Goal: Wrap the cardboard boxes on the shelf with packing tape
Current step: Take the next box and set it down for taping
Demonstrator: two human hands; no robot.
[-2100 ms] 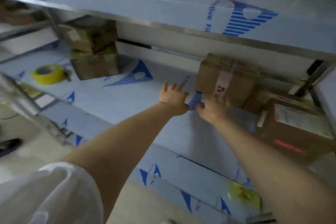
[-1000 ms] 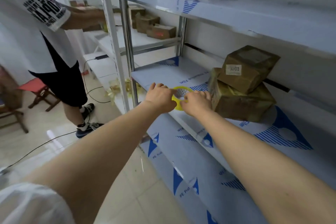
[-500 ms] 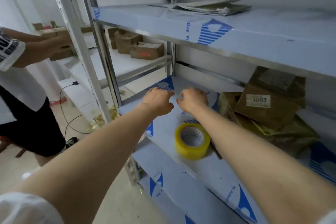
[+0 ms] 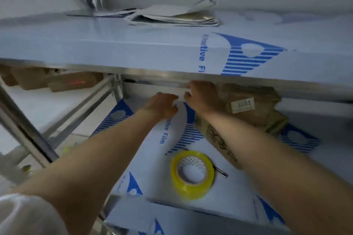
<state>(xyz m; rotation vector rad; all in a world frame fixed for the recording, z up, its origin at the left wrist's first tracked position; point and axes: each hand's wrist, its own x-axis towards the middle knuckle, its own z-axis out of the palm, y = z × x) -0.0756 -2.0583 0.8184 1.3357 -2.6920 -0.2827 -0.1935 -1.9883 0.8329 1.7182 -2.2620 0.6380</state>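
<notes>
Two brown cardboard boxes are stacked on the middle shelf point(image 4: 152, 158). The upper box point(image 4: 252, 107) carries a white label reading 3003; the lower box point(image 4: 215, 135) has dark writing on its side. A yellow roll of packing tape point(image 4: 192, 175) lies flat on the shelf in front of them, apart from both hands. My right hand point(image 4: 202, 97) is against the left side of the upper box, its fingers partly hidden under the upper shelf's edge. My left hand point(image 4: 164, 106) hovers just left of it, fingers loosely curled, nothing visible in it.
The upper shelf point(image 4: 133, 47) juts out close above my hands and holds folded papers point(image 4: 172, 17). A small metal tool point(image 4: 220, 171) lies beside the tape. Slanted metal uprights point(image 4: 24, 129) stand at the left, with more boxes point(image 4: 63, 82) on the neighbouring rack.
Both hands have reached deeper into the shelf, and the right hand has arrived at the upper box. The tape roll stays put. The person at the left is out of view.
</notes>
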